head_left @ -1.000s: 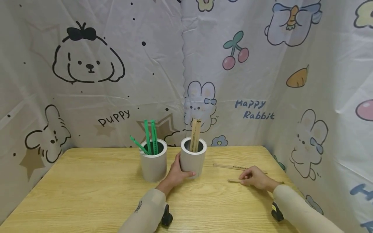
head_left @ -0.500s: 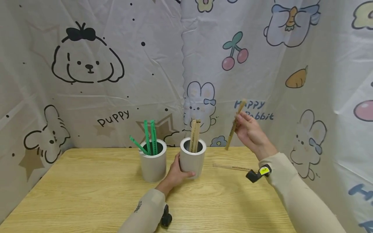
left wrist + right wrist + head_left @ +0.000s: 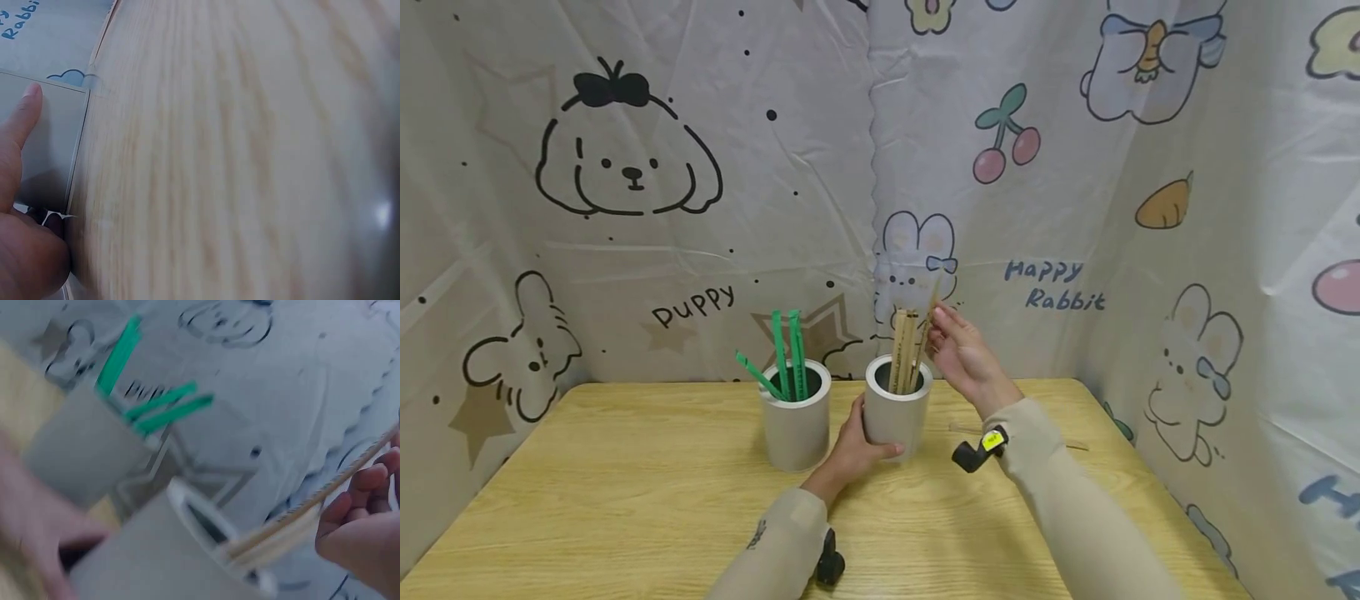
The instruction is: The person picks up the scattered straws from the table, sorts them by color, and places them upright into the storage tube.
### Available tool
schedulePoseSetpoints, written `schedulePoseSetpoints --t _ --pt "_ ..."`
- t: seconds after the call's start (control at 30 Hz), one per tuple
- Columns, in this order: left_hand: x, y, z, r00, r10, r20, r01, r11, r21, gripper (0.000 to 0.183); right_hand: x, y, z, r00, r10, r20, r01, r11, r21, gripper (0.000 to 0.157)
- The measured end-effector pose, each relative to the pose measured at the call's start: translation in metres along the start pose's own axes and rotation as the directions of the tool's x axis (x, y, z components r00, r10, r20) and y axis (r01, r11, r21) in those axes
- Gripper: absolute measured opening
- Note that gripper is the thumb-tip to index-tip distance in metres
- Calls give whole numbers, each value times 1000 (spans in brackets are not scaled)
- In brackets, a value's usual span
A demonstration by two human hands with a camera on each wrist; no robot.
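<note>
In the head view my left hand (image 3: 852, 452) grips the lower side of a white cylindrical cup (image 3: 904, 421), which stands upright. The left wrist view shows the thumb lying along the cup's wall (image 3: 57, 134). Several slim tan sticks (image 3: 901, 354) with dark print stand inside this cup. Pinched in the fingertips of my right hand (image 3: 967, 360) is another tan stick (image 3: 924, 337), tilted, its lower end at the right side of the cup's mouth. The right wrist view shows this stick (image 3: 312, 500) slanting down to the rim; whether its tip is inside, I cannot tell.
A second white cup (image 3: 796, 437) holding several green sticks (image 3: 795, 354) stands just left of the first. One more tan stick (image 3: 1077, 446) lies on the wooden table (image 3: 625, 492), partly hidden behind my right forearm. A printed cloth (image 3: 805, 233) hangs behind the table.
My right hand has lifted a tan stick off the table, turned it roughly upright and carried it left to the cup's mouth. My left hand and both cups have stayed put.
</note>
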State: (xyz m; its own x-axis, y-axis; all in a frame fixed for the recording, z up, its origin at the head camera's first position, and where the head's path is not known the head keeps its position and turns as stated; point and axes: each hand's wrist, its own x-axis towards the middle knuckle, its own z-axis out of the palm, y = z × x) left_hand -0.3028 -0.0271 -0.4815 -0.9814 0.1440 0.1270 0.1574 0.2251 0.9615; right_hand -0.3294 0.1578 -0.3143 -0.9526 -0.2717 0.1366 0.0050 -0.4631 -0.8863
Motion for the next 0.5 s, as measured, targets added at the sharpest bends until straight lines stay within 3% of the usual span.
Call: schedulePoseSetpoints --t 0.1,0.27,0.4,0.5 --pt "1 -2 2 1000 3 1 -3 1000 -3 107 -1 11 -27 996 50 -73 -57 994 -98 25" --pt "3 -4 2 1000 -10 3 10 1000 -11 108 -11 7 -78 987 58 -147 -95 961 -258 23" --pt "3 -3 1 1000 -12 6 12 1000 -6 108 -24 4 -120 980 82 -181 -147 911 -384 22" --pt "1 -3 1 1000 -4 5 4 1000 1 107 -34 5 -146 969 101 -226 -203 848 -489 34"
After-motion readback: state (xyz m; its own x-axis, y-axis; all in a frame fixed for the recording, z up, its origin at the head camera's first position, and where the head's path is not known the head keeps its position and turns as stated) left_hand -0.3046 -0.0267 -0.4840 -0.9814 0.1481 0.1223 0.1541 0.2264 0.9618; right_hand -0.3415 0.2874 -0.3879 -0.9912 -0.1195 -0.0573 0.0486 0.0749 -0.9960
